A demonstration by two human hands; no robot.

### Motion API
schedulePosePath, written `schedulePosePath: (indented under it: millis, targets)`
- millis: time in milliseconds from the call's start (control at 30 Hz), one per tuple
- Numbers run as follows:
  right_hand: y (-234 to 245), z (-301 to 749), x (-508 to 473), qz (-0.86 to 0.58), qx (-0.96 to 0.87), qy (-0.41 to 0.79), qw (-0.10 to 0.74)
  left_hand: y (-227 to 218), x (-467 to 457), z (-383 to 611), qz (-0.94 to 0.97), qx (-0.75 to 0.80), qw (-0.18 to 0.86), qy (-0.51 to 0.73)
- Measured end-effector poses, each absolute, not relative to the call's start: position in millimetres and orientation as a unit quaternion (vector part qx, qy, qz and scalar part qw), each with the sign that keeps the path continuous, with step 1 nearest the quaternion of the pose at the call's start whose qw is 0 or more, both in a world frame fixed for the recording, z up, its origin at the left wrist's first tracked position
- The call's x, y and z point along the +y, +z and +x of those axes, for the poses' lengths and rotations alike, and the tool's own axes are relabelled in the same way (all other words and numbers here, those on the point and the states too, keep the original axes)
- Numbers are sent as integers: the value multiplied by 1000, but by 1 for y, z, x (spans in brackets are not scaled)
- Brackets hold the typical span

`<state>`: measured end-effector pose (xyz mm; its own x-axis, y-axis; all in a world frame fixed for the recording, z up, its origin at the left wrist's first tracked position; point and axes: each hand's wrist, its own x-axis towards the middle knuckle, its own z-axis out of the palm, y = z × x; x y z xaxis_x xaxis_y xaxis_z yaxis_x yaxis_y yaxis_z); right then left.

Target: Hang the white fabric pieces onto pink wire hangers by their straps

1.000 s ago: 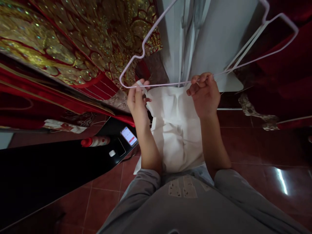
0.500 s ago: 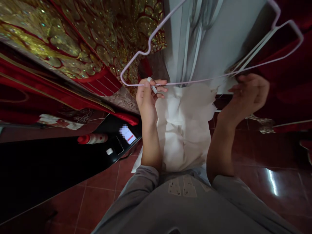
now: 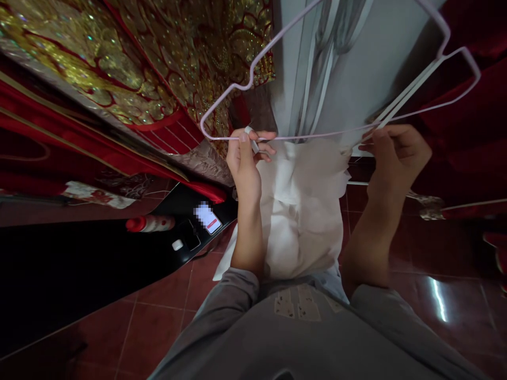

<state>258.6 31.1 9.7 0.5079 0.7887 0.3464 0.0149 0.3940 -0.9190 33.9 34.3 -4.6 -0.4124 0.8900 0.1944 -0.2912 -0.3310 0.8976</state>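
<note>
A white wire hanger is held up in front of me, its bottom bar level. My left hand pinches that bar near its left end, together with a white strap of the white garment. My right hand is closed round the bar near the right end, where the garment's other edge meets the wire. The white garment hangs down between my forearms to my waist.
Red and gold embroidered cloth hangs at the left. A black table at lower left bears a phone, a red-capped bottle and a small white object. Dark red cloth hangs at the right above a red tiled floor.
My right hand slid rightward along the hanger's bottom bar, spreading the garment's top edge wider. My left hand shifted slightly right and kept its pinch on the strap.
</note>
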Motion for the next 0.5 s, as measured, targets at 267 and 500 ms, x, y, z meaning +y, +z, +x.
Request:
schedulePosePath:
  millis: [267,500]
  targets:
    - [62,265,55,-398,-475,250,744,-10,39,32,380,392,405,733]
    - [77,307,74,-423,-326,286,796,-16,38,35,389,370,422,731]
